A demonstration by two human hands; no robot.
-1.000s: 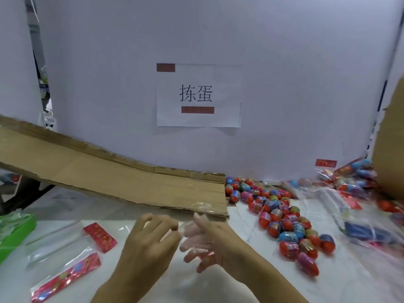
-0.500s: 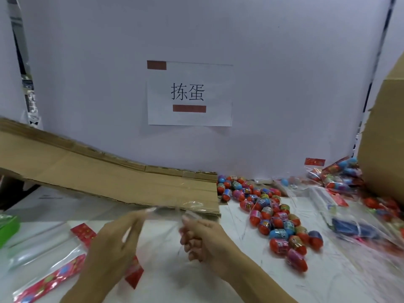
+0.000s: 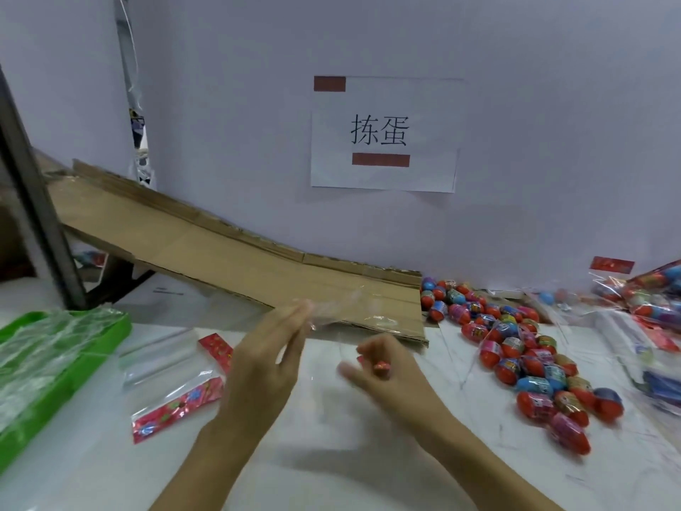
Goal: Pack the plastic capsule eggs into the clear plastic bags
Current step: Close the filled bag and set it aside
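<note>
A paper sign (image 3: 383, 134) on the wall reads "拣蛋". The left hand (image 3: 265, 363) pinches the edge of a clear plastic bag (image 3: 350, 311) with fingers nearly straight. The right hand (image 3: 390, 374), fingers curled and blurred, touches the bag; its grip is unclear. Capsule eggs (image 3: 523, 352) lie heaped on the table (image 3: 331, 455), right.
</note>
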